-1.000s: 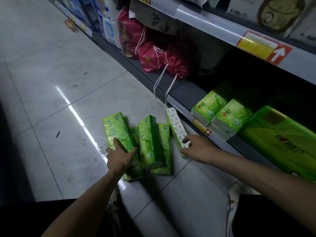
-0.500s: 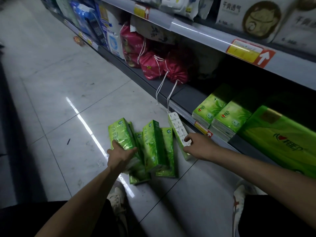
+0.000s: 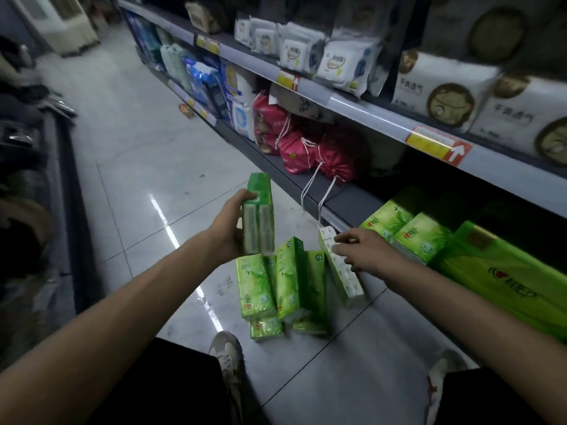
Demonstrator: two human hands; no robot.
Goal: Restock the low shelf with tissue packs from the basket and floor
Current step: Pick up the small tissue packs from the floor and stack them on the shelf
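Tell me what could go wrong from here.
1. The left hand grips a raised pack by one side; it could slip and drop onto the floor packs.
2. The floor packs lean on each other; pulling one out may topple the rest.
3. Drawstrings hang over the low shelf edge near the right hand and might snag.

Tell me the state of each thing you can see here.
left hand, grips the held pack.
held pack, upright, above the floor packs.
right hand, fingers spread, touching the leaning pack.
leaning pack, tilted against the low shelf edge.
floor packs, standing clustered, some lying underneath.
shelf packs, lying flat on the low shelf.
red bags, tied shut, strings hanging over the edge.
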